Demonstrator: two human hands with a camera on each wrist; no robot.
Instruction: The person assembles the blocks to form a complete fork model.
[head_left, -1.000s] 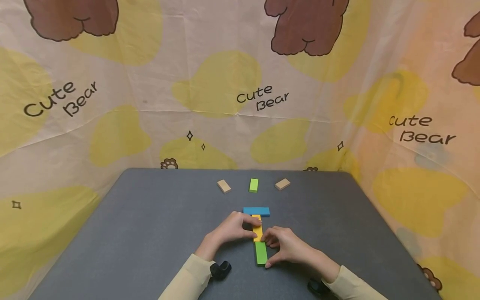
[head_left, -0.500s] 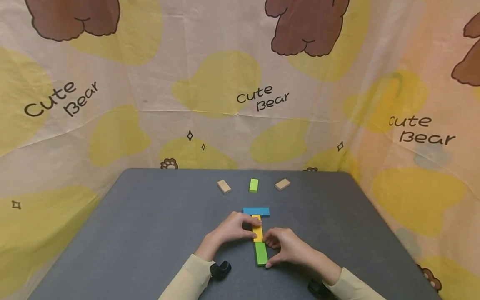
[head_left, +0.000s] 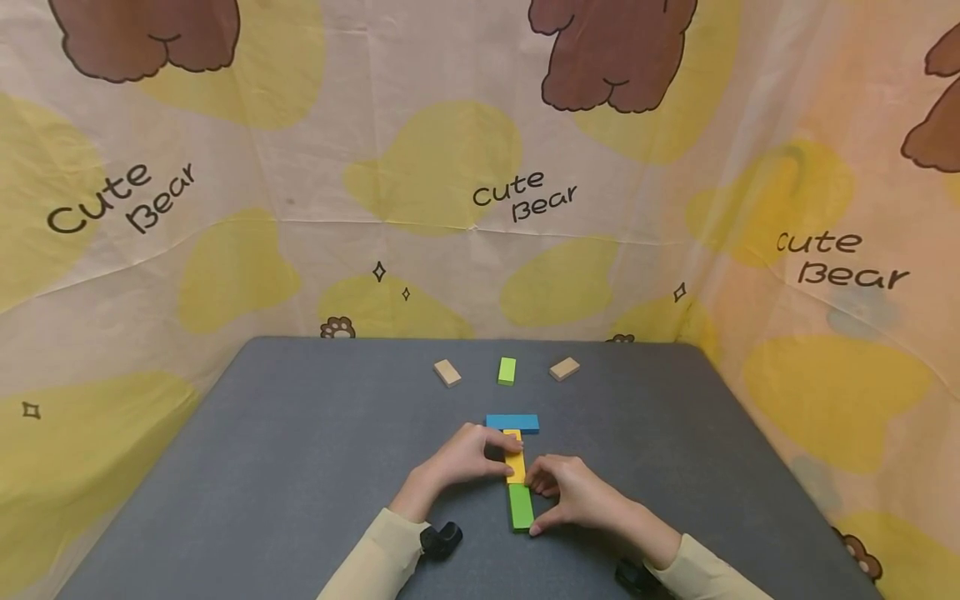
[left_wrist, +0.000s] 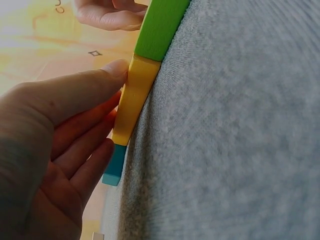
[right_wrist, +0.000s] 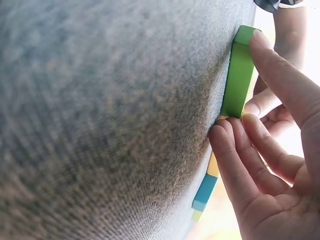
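Observation:
A blue block (head_left: 513, 422) lies crosswise, with a yellow block (head_left: 516, 468) running from its near side towards the person. End to end with the yellow comes a green block (head_left: 521, 508). My left hand (head_left: 465, 457) holds the yellow block from the left, its thumb on the upper edge and fingers along the side in the left wrist view. My right hand (head_left: 581, 492) spans the green block from the right. Its thumb rests at the near corner, while the other fingertips, bent, sit by the green and yellow joint, as the right wrist view (right_wrist: 270, 165) shows.
Farther back on the grey table (head_left: 262, 467) lie a light green block (head_left: 507, 371) and two plain wooden blocks, one left (head_left: 447, 372) and one right (head_left: 565, 369). A printed cloth (head_left: 420, 167) hangs behind and along the sides.
The green block's near end has shifted very slightly left, the right thumb along with it. My left hand keeps its place on the yellow block.

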